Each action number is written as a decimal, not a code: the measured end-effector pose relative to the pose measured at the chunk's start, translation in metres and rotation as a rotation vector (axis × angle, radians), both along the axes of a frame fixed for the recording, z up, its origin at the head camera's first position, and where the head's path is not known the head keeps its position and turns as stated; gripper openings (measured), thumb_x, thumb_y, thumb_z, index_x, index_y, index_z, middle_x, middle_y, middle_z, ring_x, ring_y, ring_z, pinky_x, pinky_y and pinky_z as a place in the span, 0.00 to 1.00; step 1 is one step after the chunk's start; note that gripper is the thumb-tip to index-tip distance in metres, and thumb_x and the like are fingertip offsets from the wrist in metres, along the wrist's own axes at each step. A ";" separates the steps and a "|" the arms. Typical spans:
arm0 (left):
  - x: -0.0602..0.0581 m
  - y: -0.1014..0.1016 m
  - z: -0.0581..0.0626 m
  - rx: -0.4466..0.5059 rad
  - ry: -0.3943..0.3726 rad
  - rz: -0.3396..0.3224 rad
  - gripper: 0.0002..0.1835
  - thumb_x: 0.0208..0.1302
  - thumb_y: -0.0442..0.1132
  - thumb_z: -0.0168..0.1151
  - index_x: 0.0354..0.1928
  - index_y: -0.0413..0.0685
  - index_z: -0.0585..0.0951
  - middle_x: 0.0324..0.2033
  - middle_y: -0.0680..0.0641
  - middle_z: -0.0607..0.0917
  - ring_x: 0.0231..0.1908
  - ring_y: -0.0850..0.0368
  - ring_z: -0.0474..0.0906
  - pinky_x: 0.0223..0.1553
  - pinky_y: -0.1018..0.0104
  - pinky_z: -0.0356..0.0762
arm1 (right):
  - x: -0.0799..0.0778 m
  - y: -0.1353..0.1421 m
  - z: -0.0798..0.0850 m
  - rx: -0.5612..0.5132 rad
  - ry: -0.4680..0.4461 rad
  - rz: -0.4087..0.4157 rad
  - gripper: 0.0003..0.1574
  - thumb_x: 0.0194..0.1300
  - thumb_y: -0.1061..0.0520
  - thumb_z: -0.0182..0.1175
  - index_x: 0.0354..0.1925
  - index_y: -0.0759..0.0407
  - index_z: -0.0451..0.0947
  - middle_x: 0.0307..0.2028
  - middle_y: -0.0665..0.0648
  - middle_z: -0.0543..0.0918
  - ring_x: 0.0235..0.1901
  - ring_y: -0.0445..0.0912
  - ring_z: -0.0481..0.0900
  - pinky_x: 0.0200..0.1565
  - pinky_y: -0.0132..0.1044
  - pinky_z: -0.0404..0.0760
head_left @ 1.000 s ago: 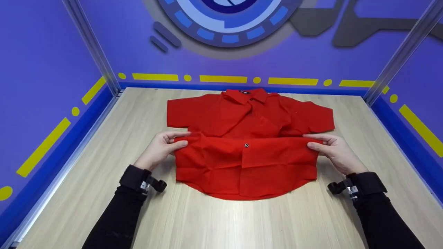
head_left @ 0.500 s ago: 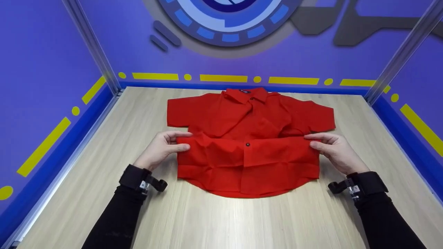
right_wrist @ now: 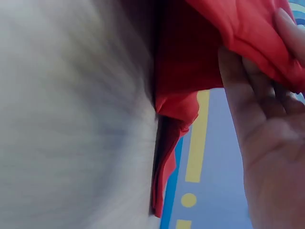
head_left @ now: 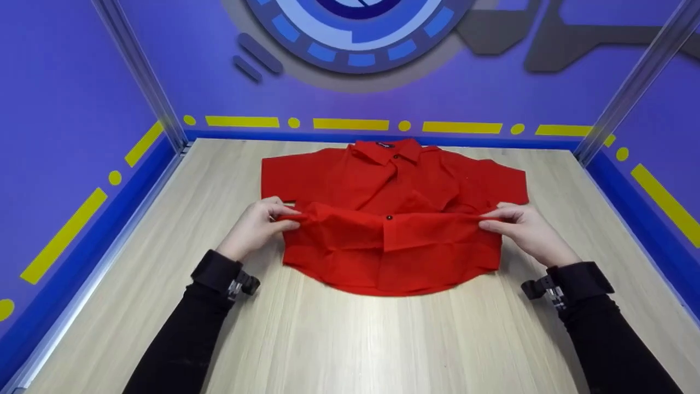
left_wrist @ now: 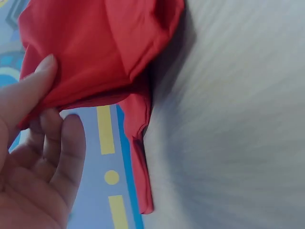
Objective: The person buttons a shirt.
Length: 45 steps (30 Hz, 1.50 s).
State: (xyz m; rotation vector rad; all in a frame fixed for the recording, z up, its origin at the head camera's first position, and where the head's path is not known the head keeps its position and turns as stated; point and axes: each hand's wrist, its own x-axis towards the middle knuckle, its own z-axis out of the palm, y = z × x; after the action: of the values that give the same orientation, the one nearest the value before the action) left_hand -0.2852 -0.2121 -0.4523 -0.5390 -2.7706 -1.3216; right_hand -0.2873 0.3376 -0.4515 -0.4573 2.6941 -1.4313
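Note:
A red short-sleeved shirt [head_left: 426,241] with a collar and dark buttons lies front up on the table, its collar toward the back wall. Across its middle the cloth is raised into a ridge. At the left end of that ridge my left hand [head_left: 260,227] pinches the shirt's side between thumb and fingers. My right hand [head_left: 528,230] pinches the opposite side the same way. In the left wrist view the shirt side [left_wrist: 90,52] is lifted off the table, the thumb on top of it. The right wrist view shows the lifted cloth [right_wrist: 257,38] with fingers beneath.
The pale wooden table [head_left: 350,350] is bounded by a blue-purple back wall [head_left: 164,71] with yellow marks, and by side walls left and right. Metal posts stand at both back corners. A black band [head_left: 216,271] with a small camera sits on each wrist.
Both hands have lifted the pinched sides and moved slightly toward the back wall. The raised ridge has risen with them, and the shirt's hem has slid away from the table's front.

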 end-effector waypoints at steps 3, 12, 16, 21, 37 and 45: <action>-0.010 0.004 0.009 -0.035 0.061 0.009 0.11 0.57 0.42 0.71 0.43 0.61 0.88 0.31 0.52 0.79 0.39 0.56 0.76 0.35 0.67 0.75 | -0.009 -0.003 0.004 0.053 0.086 -0.046 0.15 0.62 0.46 0.66 0.45 0.49 0.86 0.37 0.58 0.80 0.37 0.49 0.73 0.34 0.29 0.71; -0.029 0.016 0.032 -0.118 0.160 0.162 0.09 0.61 0.45 0.68 0.43 0.57 0.89 0.32 0.54 0.74 0.33 0.58 0.71 0.32 0.65 0.73 | -0.030 -0.013 0.021 0.146 0.229 -0.173 0.16 0.63 0.43 0.64 0.41 0.52 0.86 0.49 0.50 0.75 0.40 0.42 0.74 0.35 0.28 0.79; -0.026 0.018 0.041 -0.110 0.213 0.194 0.09 0.61 0.44 0.67 0.43 0.59 0.88 0.42 0.56 0.73 0.39 0.62 0.73 0.34 0.70 0.80 | -0.028 -0.015 0.034 0.105 0.256 -0.172 0.15 0.64 0.45 0.63 0.42 0.52 0.85 0.54 0.50 0.77 0.37 0.42 0.79 0.31 0.35 0.84; -0.015 0.016 0.051 -0.159 0.324 0.187 0.10 0.60 0.45 0.68 0.44 0.65 0.88 0.47 0.62 0.79 0.42 0.66 0.77 0.35 0.71 0.81 | -0.017 -0.016 0.046 0.160 0.301 -0.177 0.13 0.64 0.45 0.63 0.44 0.45 0.84 0.40 0.49 0.84 0.31 0.44 0.81 0.30 0.37 0.84; 0.021 -0.003 0.040 0.252 -0.070 -0.018 0.12 0.61 0.37 0.67 0.46 0.54 0.87 0.42 0.47 0.88 0.36 0.44 0.86 0.39 0.64 0.85 | 0.003 -0.013 0.052 0.362 0.405 0.049 0.04 0.61 0.52 0.67 0.37 0.42 0.85 0.32 0.41 0.80 0.29 0.36 0.74 0.30 0.25 0.72; 0.024 0.001 0.048 0.386 0.004 -0.054 0.13 0.60 0.34 0.68 0.47 0.46 0.86 0.50 0.45 0.86 0.51 0.55 0.82 0.47 0.67 0.82 | 0.013 -0.017 0.059 0.201 0.419 0.010 0.07 0.62 0.56 0.66 0.40 0.46 0.85 0.33 0.47 0.84 0.27 0.40 0.83 0.29 0.24 0.80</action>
State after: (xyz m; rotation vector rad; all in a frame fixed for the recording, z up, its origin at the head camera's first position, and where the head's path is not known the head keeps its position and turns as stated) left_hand -0.2611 -0.2111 -0.4045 -0.5896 -2.4149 -1.8020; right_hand -0.2746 0.3201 -0.3930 -0.8347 3.1057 -1.1499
